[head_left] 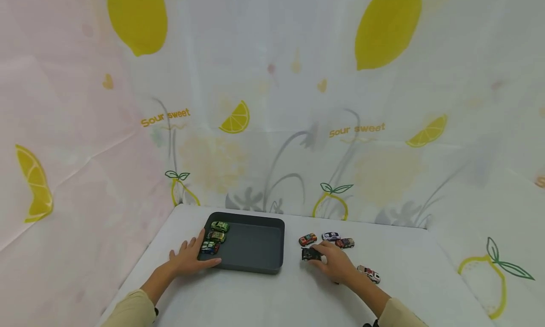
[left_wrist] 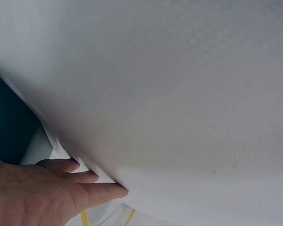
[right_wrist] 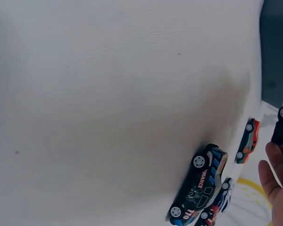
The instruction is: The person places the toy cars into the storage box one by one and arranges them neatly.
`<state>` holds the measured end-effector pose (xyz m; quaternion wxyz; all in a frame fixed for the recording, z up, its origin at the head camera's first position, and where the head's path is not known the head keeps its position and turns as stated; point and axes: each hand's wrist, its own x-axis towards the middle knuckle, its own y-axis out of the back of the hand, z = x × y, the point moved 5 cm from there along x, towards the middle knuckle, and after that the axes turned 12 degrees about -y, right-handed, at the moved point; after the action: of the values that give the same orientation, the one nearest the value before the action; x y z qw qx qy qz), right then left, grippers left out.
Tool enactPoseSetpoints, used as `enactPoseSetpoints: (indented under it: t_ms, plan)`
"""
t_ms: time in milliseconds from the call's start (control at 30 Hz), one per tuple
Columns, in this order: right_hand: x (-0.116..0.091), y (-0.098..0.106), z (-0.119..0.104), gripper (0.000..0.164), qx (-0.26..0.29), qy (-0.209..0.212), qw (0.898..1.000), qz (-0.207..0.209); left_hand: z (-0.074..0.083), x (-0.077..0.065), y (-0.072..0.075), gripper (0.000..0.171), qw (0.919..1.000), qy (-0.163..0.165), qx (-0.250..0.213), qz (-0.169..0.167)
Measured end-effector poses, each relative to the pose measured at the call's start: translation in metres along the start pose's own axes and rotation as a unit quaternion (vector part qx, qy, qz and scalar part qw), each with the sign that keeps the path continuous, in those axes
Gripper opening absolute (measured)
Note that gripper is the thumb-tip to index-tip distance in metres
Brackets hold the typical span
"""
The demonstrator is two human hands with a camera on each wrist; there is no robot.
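Note:
My right hand [head_left: 336, 263] pinches a black toy car [head_left: 311, 254] between thumb and fingers, right of the dark grey tray [head_left: 251, 269]. In the right wrist view, the black car [right_wrist: 282, 129] shows at the right edge, partly cut off. My left hand [head_left: 189, 260] lies with fingers spread at the tray's left front corner, the thumb along its front rim. Its straight fingers [left_wrist: 101, 190] appear in the left wrist view. Inside the tray, three toy cars line the left side: a green one [head_left: 220, 226], a yellow-green one [head_left: 216, 236] and a multicoloured one [head_left: 210, 247].
Near my right hand stand an orange-red car [head_left: 308, 239], a white car [head_left: 331, 236] and a dark red car [head_left: 345, 243]. A white-and-red car [head_left: 369, 274] is beside the right forearm. A dark printed car [right_wrist: 198, 186] is mostly hidden under that arm in the head view.

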<state>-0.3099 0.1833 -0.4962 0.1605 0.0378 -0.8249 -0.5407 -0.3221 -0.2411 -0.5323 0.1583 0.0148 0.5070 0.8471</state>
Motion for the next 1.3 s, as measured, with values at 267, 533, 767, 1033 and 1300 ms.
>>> enactPoseSetpoints:
  t_ms: [267,533,767,1033,1300]
  plan:
    - [0.009,0.003,-0.004,0.040,0.022,0.014,1.000,0.017,0.001,0.001,0.001,0.121,1.0000,-0.002,-0.004,0.007]
    - [0.015,0.000,-0.015,0.039,0.020,0.020,0.999,0.027,0.003,-0.002,-0.001,0.120,0.9998,-0.003,-0.017,0.011]
    - [0.027,0.001,-0.031,0.036,0.045,0.033,0.998,0.035,0.002,-0.003,0.000,0.121,0.9998,0.000,-0.014,0.014]
    - [0.040,-0.003,-0.049,0.033,0.064,0.037,0.997,0.016,0.004,-0.002,0.000,0.122,0.9996,0.003,-0.019,0.021]
    - [0.043,-0.018,-0.057,0.032,0.086,0.045,0.995,0.000,0.004,-0.007,-0.004,0.122,0.9996,0.006,-0.018,0.022]
